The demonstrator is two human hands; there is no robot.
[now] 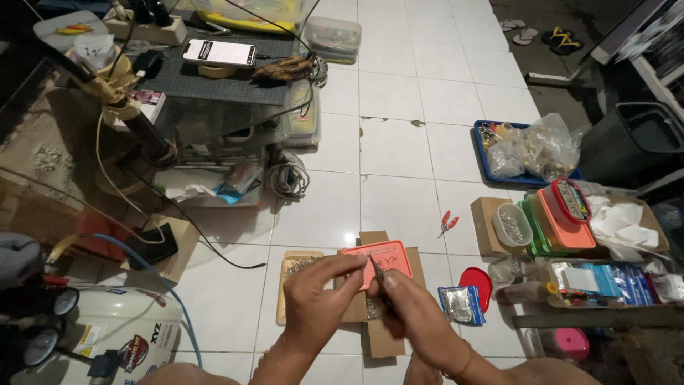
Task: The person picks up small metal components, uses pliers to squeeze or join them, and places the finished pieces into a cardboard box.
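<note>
White floor tiles point(399, 93) carry everything in the head view. At the far left, a white cylinder tank point(117, 335) with stickers lies at the bottom corner, a blue hose point(153, 274) arching over it, and a black cable point(214, 239) runs across the tiles beyond. Farther back a smartphone point(219, 52) with a lit screen lies on a dark mesh rack point(214, 82). Toward the middle, the left hand point(320, 296) reaches in from below with its fingertips pinched together; whatever they hold is too small to make out. Just under and behind it sit a shallow tan tray point(291, 274) of small metal parts and an opened cardboard box point(377, 335), with an orange lid point(388, 258) resting on the box. The right hand point(413, 314) is closed around a thin metal tool point(376, 269), whose tip points up and meets the left fingertips over the orange lid, so the two hands touch. Right of them, small red-handled pliers point(447, 222) lie alone on a tile, a foil packet point(462, 304) lies beside a red round lid point(477, 281), and stacked orange and green containers point(563, 221) stand near the edge. A blue tray point(483, 160) holding clear plastic bags lies farther back.
</note>
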